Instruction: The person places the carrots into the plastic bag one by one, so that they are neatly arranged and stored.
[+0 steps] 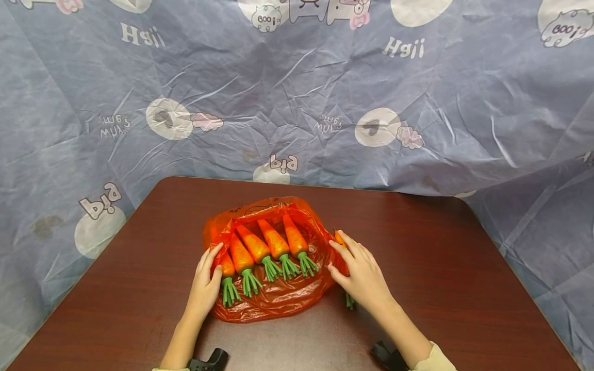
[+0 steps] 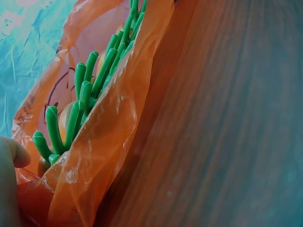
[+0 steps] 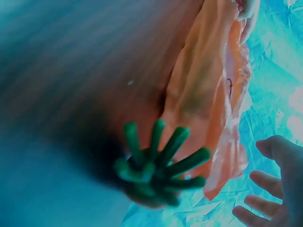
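Note:
A translucent red-orange plastic bag [image 1: 278, 307] lies on the table with its mouth spread. Inside are several carrots [image 1: 250, 243], side by side, their green stalks [image 2: 78, 106] pointing to the near side. At the bag's left edge my left hand [image 1: 207, 282] pinches the rim between thumb and fingers. My right hand [image 1: 364, 275], fingers spread and slightly bent, hovers by the bag's right edge; the right wrist view shows it apart from the plastic. Beneath that hand, outside the bag, lies one more carrot [image 1: 340, 238], mostly hidden; its stalks [image 3: 161, 161] show in the right wrist view.
The dark reddish-brown table [image 1: 417, 247] has rounded far corners. Behind it hangs a creased blue-grey printed cloth [image 1: 297, 103]. Black straps [image 1: 211, 359] sit at both wrists, near the table's front.

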The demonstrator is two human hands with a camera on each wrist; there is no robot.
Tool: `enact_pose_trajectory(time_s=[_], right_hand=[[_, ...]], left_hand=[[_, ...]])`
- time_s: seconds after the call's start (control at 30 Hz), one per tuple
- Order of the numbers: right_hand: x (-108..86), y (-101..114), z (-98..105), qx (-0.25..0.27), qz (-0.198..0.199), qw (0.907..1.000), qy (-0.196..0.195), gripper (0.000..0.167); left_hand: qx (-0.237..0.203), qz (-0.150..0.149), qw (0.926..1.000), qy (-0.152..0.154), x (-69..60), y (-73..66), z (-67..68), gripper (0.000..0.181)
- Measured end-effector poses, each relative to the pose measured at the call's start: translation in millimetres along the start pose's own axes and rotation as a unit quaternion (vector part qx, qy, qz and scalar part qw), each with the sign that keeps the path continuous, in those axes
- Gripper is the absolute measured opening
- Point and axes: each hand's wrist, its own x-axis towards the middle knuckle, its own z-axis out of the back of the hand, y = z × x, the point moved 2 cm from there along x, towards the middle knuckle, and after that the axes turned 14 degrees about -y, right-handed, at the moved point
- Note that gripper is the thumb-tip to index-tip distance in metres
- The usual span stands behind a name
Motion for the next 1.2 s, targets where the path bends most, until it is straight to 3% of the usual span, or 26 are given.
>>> enact_pose_trajectory(time_s=[0.43,0.77,1.2], right_hand=[[-19.8,-25,-1,-0.005,-0.068,0.9951,0.072,0.059],[-23.3,-29,-9,0.009,-0.101,0.9824,0.157,0.063],[-25.0,-33,-20,0.048,-0.073,0.9853,0.147,0.052]], left_hand=[[0.000,0.007,1.0000,0.004,0.1,-1.1,0.9,0.049],[0.002,0.006,1.0000,0.004,-0.4,0.1,0.9,0.049],[-0.001,0.006,1.0000,0.004,-0.5,0.1,0.3,0.049]])
